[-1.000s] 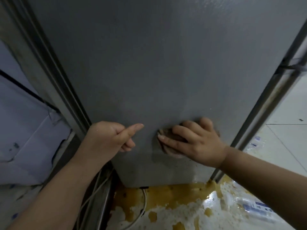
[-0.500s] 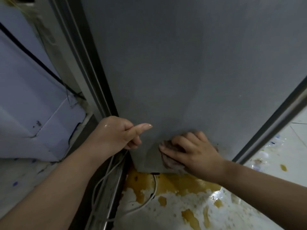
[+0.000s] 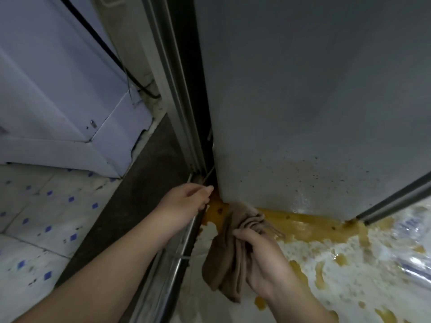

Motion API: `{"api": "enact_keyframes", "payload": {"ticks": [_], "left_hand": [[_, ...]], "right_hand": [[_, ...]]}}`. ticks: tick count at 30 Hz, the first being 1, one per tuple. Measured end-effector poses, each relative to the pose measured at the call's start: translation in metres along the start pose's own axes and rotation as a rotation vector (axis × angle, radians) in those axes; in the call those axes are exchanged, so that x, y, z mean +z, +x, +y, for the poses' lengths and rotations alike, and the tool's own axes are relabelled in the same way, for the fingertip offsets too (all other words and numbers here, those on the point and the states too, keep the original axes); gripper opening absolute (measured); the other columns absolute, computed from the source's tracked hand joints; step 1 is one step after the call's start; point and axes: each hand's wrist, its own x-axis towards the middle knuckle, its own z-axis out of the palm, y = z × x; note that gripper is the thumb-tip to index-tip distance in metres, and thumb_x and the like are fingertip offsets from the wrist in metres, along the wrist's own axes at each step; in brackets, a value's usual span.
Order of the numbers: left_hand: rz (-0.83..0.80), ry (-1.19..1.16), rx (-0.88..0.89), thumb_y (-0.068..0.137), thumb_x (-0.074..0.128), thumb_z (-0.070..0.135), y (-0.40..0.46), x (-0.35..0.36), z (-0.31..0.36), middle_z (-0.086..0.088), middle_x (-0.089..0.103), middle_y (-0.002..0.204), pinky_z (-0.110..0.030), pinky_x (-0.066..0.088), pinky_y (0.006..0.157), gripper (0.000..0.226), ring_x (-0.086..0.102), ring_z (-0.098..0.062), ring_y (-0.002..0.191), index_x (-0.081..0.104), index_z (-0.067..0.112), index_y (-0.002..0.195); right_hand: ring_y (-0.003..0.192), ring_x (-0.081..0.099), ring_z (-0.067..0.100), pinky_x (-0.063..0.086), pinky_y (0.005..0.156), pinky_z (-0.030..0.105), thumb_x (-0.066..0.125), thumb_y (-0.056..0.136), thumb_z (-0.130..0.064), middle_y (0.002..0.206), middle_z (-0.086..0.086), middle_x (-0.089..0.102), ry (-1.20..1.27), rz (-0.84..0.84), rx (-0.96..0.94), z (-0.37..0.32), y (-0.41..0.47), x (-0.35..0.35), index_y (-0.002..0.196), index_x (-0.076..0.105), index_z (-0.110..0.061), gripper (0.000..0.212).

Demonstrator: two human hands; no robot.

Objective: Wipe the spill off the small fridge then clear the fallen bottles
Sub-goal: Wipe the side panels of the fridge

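— Down at the foot of the fridge, what did the hands have?

— The right hand [image 3: 261, 259] had its fingers curled round a brown cloth [image 3: 229, 248], bunched near the middle, one end pressed to the fridge's bottom corner and the other hanging loose below the wrist. The left hand [image 3: 186, 201] was loosely curled at the dark gap beside the fridge, and a thin pale cord [image 3: 208, 176] ran to its fingertips; whether it pinched the cord or only touched it, I couldn't tell.

— How would that cloth handle?

— Soft and limp, I'd judge, and heavier once soaked. Gripping it in a wad, as it was, looked sensible; a trailing end could drag through the puddle and smear it.

— And the spill?

— An orange-brown spill [image 3: 303, 223] lay on the floor along the base of the small fridge [image 3: 303, 101], with splashes scattered towards the camera. The grey side panel above was speckled with dark spatter low down and looked wet and shiny there, likely slick to wipe.

— The bottles?

— At the right edge lay clear plastic bottles [image 3: 412, 248] with blue labels, on their sides, touching the puddle. Light, I'd guess, but wet; best taken round the body. How many, I couldn't say.
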Motion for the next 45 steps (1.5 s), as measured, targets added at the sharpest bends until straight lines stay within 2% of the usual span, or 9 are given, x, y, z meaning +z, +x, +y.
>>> {"api": "enact_keyframes", "payload": {"ticks": [7, 12, 17, 24, 28, 31, 37, 39, 45], "left_hand": [[-0.277, -0.053, -0.245, 0.085, 0.058, 0.041, -0.002, 0.027, -0.009, -0.009, 0.065, 0.106, -0.036, 0.048, 0.092, 0.039, 0.062, -0.024, 0.101, 0.06, 0.014, 0.112], [-0.353, -0.127, -0.23, 0.087, 0.058, 0.026, -0.003, 0.034, -0.006, -0.005, 0.064, 0.099, -0.032, 0.052, 0.079, 0.01, 0.062, -0.02, 0.094, 0.061, 0.021, 0.095], [-0.399, -0.111, -0.177, 0.086, 0.06, 0.021, 0.003, 0.038, -0.002, -0.008, 0.062, 0.091, -0.033, 0.051, 0.069, 0.016, 0.06, -0.022, 0.085, 0.059, 0.012, 0.099], [-0.448, -0.233, -0.171, 0.066, 0.069, 0.03, 0.009, 0.043, 0.008, -0.003, 0.066, 0.082, -0.03, 0.049, 0.067, 0.03, 0.062, -0.017, 0.076, 0.064, 0.015, 0.092], [-0.491, -0.386, -0.201, 0.057, 0.069, 0.028, 0.006, 0.049, 0.013, -0.008, 0.07, 0.077, -0.025, 0.052, 0.063, 0.037, 0.066, -0.015, 0.069, 0.07, 0.007, 0.089], [-0.455, -0.456, -0.196, 0.063, 0.067, 0.023, 0.002, 0.057, 0.013, 0.0, 0.054, 0.059, -0.024, 0.045, 0.058, 0.02, 0.05, -0.01, 0.054, 0.072, 0.01, 0.078], [-0.273, -0.517, -0.28, 0.086, 0.059, 0.012, 0.002, 0.067, 0.01, -0.009, 0.058, 0.075, -0.021, 0.049, 0.044, 0.011, 0.054, -0.013, 0.061, 0.064, 0.007, 0.094], [-0.304, -0.519, -0.31, 0.085, 0.06, 0.012, 0.001, 0.067, 0.008, -0.016, 0.067, 0.086, -0.023, 0.055, 0.053, 0.019, 0.063, -0.019, 0.067, 0.065, -0.001, 0.098], [-0.315, -0.297, -0.167, 0.084, 0.061, 0.013, -0.004, 0.07, 0.011, -0.006, 0.065, 0.07, -0.024, 0.05, 0.058, 0.009, 0.062, -0.012, 0.061, 0.066, 0.007, 0.078]], "right_hand": [[0.076, 0.07, 0.032, 0.059, 0.068, 0.038, 0.051, 0.091, -0.003, 0.092, 0.025, 0.069, 0.133, 0.007, -0.026, 0.002, -0.002, 0.001, 0.104, 0.062, 0.005, 0.019], [0.089, 0.067, 0.035, 0.054, 0.081, 0.044, 0.057, 0.09, -0.01, 0.093, 0.021, 0.071, 0.013, 0.107, -0.1, -0.005, -0.001, -0.006, 0.103, 0.065, -0.001, 0.018], [0.085, 0.07, 0.025, 0.055, 0.077, 0.035, 0.056, 0.091, -0.013, 0.09, 0.013, 0.073, -0.2, 0.109, -0.175, -0.019, -0.008, -0.02, 0.094, 0.068, -0.006, 0.014], [0.099, 0.066, 0.032, 0.054, 0.083, 0.042, 0.055, 0.078, -0.016, 0.105, 0.021, 0.068, 0.025, -0.037, -0.161, -0.041, -0.026, -0.03, 0.113, 0.061, 0.0, 0.038], [0.105, 0.063, 0.033, 0.05, 0.091, 0.046, 0.06, 0.07, -0.019, 0.111, 0.02, 0.066, 0.123, 0.057, -0.252, -0.035, -0.017, -0.033, 0.12, 0.058, 0.0, 0.053], [0.101, 0.066, 0.03, 0.051, 0.09, 0.045, 0.059, 0.083, -0.023, 0.108, 0.018, 0.068, 0.15, 0.167, -0.293, -0.026, -0.008, -0.034, 0.122, 0.057, -0.003, 0.043], [0.103, 0.065, 0.027, 0.049, 0.093, 0.045, 0.054, 0.089, -0.02, 0.11, 0.015, 0.068, 0.193, 0.184, -0.31, -0.013, 0.0, -0.035, 0.12, 0.058, -0.006, 0.034], [0.103, 0.065, 0.028, 0.05, 0.09, 0.043, 0.047, 0.094, -0.013, 0.11, 0.017, 0.067, 0.196, 0.165, -0.334, -0.014, -0.002, -0.035, 0.118, 0.058, -0.005, 0.028], [0.094, 0.065, 0.027, 0.05, 0.09, 0.049, 0.045, 0.098, -0.016, 0.092, 0.007, 0.071, -0.357, 0.38, -0.408, -0.017, -0.006, -0.041, 0.083, 0.071, -0.023, 0.031]]}}
